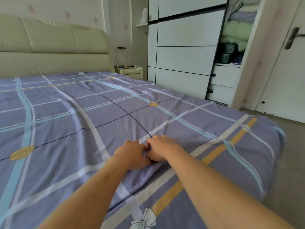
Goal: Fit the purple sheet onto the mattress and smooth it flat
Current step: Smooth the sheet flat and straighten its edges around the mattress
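Both forearms enter from the lower edge and converge at mid-frame. Left hand point(132, 154) and right hand point(160, 149) lie knuckles-up and touching each other on the purple sheet point(74, 113). Fingers of each hand are curled inward, pinching one raised fold of fabric between the two hands. A ridge runs from that fold toward the camera. Fingertips are tucked under the knuckles and cannot be seen.

The sheet covers the whole bed surface up to the headboard point(49, 52), with shallow creases. It hides the mattress completely. The right-hand bed corner point(274, 138) is blurred, so the fit there cannot be judged.
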Motion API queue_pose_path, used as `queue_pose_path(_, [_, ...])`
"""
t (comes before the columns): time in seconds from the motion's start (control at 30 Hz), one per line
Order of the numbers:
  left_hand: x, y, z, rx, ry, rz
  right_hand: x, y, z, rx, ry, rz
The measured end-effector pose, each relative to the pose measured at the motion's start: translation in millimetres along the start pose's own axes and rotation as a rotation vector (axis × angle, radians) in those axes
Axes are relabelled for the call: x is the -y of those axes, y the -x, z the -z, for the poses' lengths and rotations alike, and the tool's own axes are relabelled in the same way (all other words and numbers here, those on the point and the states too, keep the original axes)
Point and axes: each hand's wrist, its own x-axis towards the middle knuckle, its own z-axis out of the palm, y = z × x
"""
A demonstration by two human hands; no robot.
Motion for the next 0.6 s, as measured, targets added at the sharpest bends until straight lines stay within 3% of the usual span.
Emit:
queue_pose_path(0.13, [-7, -6, 18, 0.088, -0.049, 0.004, -9, -1, 2, 0.008, -0.070, 0.026])
queue_pose_path(0.3, [-27, -33, 27, 0.016, -0.012, 0.030, -48, 2, 13, -0.071, -0.463, 0.011])
queue_pose_path(0.43, [-74, -70, 21, -0.078, 0.077, -0.024, -134, 4, 26, -0.171, -0.350, -0.054])
queue_pose_path(0.6, [-156, -105, 13, -0.108, 0.291, -0.184, -251, 4, 34, -0.102, -0.164, -0.180])
